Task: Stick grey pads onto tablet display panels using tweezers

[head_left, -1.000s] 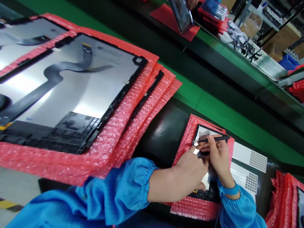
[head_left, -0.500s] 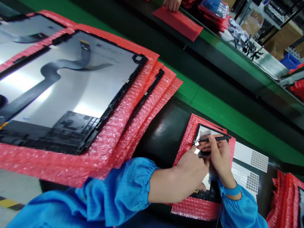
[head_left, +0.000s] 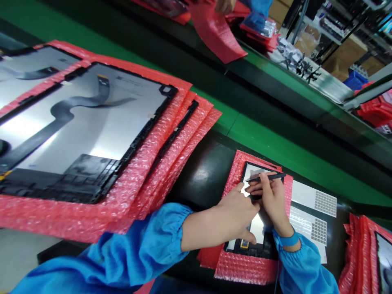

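My right hand [head_left: 272, 200] is closed around black tweezers [head_left: 266, 177]. Their thin tip reaches the upper left edge of a screen panel [head_left: 258, 226] with a silvery back and black frame. My left hand [head_left: 232, 214] lies over the panel's left side, index finger stretched to that edge near the tip and thumb apart. Whether anything sits in the tip is too small to tell. Red bubble wrap [head_left: 245, 267] lies beneath the panel. Two white sticker sheets [head_left: 306, 194] with small grey squares are to the right of my right hand.
At left stands a tall stack of larger screen panels [head_left: 92, 130] layered with red bubble wrap [head_left: 128, 204]. More wrapped panels [head_left: 363, 249] stand at the right edge. Across the green-edged bench, another person's hand [head_left: 225, 6] holds a red bubble-wrap sheet [head_left: 214, 32].
The view has shifted, so the bench things sit further left. My hands keep nearly the same pose at the panel's edge. The other person's red sheet now hangs bent.
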A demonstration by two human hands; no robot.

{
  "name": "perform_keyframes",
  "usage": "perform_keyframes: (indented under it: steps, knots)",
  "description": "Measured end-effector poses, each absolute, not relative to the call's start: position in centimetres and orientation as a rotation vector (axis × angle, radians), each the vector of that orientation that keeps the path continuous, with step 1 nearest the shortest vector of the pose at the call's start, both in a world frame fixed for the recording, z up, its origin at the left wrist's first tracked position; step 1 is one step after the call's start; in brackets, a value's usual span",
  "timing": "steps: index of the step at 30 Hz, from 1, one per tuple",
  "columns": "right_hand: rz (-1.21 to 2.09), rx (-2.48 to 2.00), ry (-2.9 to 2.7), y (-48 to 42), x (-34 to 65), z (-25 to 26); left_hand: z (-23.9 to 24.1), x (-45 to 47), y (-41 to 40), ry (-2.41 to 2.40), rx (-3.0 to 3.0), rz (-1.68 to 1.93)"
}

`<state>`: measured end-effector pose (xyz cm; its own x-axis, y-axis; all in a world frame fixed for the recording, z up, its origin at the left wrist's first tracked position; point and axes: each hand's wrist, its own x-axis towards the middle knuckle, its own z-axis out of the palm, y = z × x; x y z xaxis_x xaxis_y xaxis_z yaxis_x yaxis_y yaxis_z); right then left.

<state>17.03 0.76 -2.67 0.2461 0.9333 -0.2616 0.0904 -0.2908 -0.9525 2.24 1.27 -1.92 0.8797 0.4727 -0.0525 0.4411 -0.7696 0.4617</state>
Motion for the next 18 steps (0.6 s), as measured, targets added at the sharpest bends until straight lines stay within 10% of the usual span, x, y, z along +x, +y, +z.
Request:
perform_keyframes:
  steps: [18]
  knots:
    - [0.803,-1.359,-0.626,-6.7,27.2,-5.5,-4.7,-2.3,2.9,1.322,2.060,0.305]
